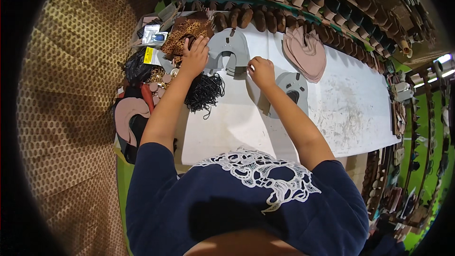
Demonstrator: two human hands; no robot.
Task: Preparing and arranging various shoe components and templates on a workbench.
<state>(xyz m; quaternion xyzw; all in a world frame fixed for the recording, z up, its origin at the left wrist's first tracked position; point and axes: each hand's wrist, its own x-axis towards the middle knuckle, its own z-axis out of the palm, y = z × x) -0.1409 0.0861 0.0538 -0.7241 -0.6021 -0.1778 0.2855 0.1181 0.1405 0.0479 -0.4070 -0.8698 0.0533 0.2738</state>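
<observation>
My left hand (195,57) is over the pile at the back left, fingers stretched forward and thumb apart. A dark round thing (190,42) shows between thumb and fingers; whether they touch it I cannot tell. My right hand (262,72) is closed in a pinch at the right leg of a grey U-shaped shoe upper piece (228,43). A small dark thing shows at its fingertips, too small to name. Below my left wrist lies a heap of black beaded strands (204,92). More grey upper pieces (293,88) lie partly behind my right forearm.
Leopard-print fabric (187,25), a black plastic bag (136,64) and small packets crowd the left side. Stacked pink upper pieces (303,54) lie on the white tabletop (350,109), with another pink piece (128,118) at left. Rows of shoe lasts (315,4) stand behind.
</observation>
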